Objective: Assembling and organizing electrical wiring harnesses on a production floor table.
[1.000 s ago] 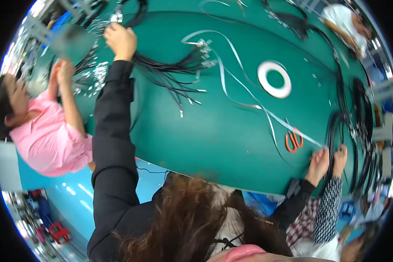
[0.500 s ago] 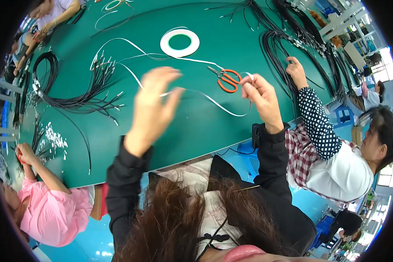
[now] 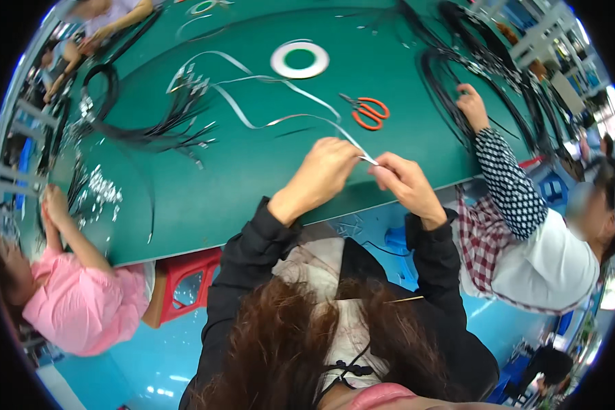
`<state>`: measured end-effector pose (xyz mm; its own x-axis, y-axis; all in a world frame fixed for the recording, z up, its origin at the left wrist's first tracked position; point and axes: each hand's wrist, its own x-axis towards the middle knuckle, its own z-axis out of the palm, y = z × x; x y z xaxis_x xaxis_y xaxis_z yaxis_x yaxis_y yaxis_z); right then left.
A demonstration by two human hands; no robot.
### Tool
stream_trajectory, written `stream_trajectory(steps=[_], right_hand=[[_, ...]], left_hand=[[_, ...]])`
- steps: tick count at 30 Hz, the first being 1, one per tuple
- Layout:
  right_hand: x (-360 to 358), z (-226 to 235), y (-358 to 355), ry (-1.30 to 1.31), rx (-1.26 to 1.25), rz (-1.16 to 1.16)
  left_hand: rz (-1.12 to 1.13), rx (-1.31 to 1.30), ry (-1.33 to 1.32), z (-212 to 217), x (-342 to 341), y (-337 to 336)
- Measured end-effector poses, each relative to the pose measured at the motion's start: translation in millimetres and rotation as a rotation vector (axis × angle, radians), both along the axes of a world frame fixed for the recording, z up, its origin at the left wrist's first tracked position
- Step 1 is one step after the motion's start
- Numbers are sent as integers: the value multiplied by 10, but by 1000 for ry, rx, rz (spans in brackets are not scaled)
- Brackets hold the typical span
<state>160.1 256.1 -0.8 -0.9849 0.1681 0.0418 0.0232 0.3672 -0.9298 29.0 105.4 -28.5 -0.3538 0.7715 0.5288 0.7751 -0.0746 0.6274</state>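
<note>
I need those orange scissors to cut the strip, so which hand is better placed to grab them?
Probably the right hand: the orange scissors lie just beyond it on the green table, while the left hand pinches the white strip.

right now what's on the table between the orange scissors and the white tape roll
In the head view, only bare green table lies between the orange scissors and the white tape roll; a white strip runs just below that gap toward the person's hands.

I see my left hand (image 3: 324,171) and right hand (image 3: 406,181) close together over the table's (image 3: 253,171) near edge, the strip (image 3: 280,121) running back from between them. Scissors (image 3: 365,111) lie behind the hands, the tape roll (image 3: 299,59) further back-left, and the cable bundle (image 3: 164,126) far left.
</note>
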Motion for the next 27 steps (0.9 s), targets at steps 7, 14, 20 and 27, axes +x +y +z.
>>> stream_trajectory(steps=[7, 14, 20, 27], right_hand=[[190, -121, 52, -60, -44, -86], [145, -253, -58, -23, -64, -152], [54, -305, -186, 62, -63, -229], [132, -368, 245, 157, -180, -451]], left_hand=[[113, -16, 276, -64, 82, -38], [194, 30, 147, -174, 124, -29], [143, 60, -168, -149, 69, -25], [201, 395, -724, 92, -208, -67]])
